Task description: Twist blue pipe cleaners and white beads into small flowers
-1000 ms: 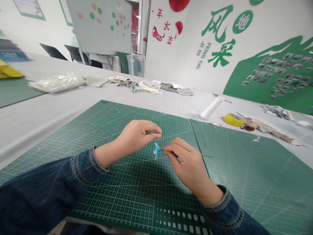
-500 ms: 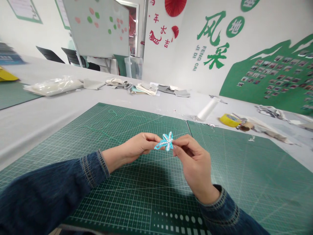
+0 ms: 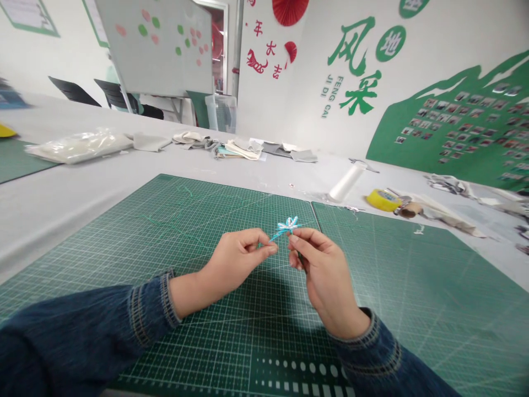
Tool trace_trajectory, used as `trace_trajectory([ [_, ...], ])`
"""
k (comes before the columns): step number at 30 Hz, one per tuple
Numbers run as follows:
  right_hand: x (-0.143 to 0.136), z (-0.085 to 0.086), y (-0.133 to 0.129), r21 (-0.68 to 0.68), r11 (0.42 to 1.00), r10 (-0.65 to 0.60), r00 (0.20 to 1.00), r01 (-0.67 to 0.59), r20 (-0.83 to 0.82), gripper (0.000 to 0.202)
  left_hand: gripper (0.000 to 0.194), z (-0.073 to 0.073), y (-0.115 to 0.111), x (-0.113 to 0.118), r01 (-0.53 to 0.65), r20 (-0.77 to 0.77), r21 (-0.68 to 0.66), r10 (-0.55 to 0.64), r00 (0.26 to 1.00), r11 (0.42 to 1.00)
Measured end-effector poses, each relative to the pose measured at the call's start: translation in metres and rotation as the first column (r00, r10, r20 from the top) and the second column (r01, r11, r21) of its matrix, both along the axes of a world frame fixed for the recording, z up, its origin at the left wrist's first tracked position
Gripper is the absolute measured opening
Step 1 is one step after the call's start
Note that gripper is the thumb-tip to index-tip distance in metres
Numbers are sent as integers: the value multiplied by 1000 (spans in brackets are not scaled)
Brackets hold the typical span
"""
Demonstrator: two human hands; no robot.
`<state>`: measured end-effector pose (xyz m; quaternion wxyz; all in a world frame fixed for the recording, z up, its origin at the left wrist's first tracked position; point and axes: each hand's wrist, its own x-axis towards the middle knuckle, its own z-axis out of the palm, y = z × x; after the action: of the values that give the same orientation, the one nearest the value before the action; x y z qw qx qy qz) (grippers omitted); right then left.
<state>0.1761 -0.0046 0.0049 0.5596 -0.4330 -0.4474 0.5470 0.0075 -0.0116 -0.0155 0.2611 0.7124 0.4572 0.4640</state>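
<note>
A pale table (image 3: 206, 165) bears a green gridded cutting mat (image 3: 124, 248). Above the mat, the left hand (image 3: 235, 258) pinches, thumb against forefinger, the trailing end of a white-beaded blue flower ornament (image 3: 288, 224); the right hand (image 3: 324, 264) grips its base in closed fingertips, petals upward, between both hands.

White wall (image 3: 306, 110) with green mountain mural (image 3: 463, 127), whiteboard (image 3: 163, 60), black chairs (image 3: 74, 91), pale table (image 3: 173, 162)
</note>
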Motion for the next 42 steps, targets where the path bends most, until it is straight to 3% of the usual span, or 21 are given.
trace_trajectory([
  [3, 0, 0, 1, -28, 1000, 2, 1000, -2, -1, 17, 11, -1, -2, -4, -21, -215, 316, 94, 972, 949],
  [7, -1, 0, 1, -65, 998, 23, 999, -24, -29, 20, 10, 2, -3, -10, 96, -399, 632, 217, 891, 769],
  [10, -1, 0, 0, -90, 995, 35, 999, -38, -36, 21, 12, 8, -4, -14, 185, -489, 711, 289, 823, 678],
  [14, -1, -1, 0, -107, 993, 53, 998, -56, -28, 21, 12, 17, -5, -17, 274, -544, 752, 328, 772, 599],
  [19, 0, -3, -2, -58, 997, 61, 993, -56, 100, 17, 12, 29, -10, -16, 335, -571, 765, 338, 748, 550],
  [22, 0, -2, -5, 30, 999, 6, 951, -17, 309, 14, 13, 32, -12, -16, 344, -573, 768, 340, 746, 540],
  [26, 0, -3, -9, 222, 975, -101, 835, -25, 540, 9, 15, 35, -14, -17, 337, -568, 775, 355, 742, 534],
  [30, 2, -4, -11, 488, 862, -277, 682, -134, 677, 12, 16, 37, -16, -20, 332, -565, 779, 365, 740, 532],
  [33, 2, -4, -12, 555, 799, -335, 595, -231, 730, 14, 16, 36, -14, -22, 315, -565, 773, 370, 738, 551],
  [35, 2, -4, -12, 561, 778, -336, 568, -282, 751, 14, 14, 35, -12, -23, 284, -562, 761, 374, 737, 584],
  [42, 4, -4, -13, 539, 752, -310, 518, -379, 797, 16, 17, 31, -4, -25, 142, -571, 612, 311, 760, 778],
])
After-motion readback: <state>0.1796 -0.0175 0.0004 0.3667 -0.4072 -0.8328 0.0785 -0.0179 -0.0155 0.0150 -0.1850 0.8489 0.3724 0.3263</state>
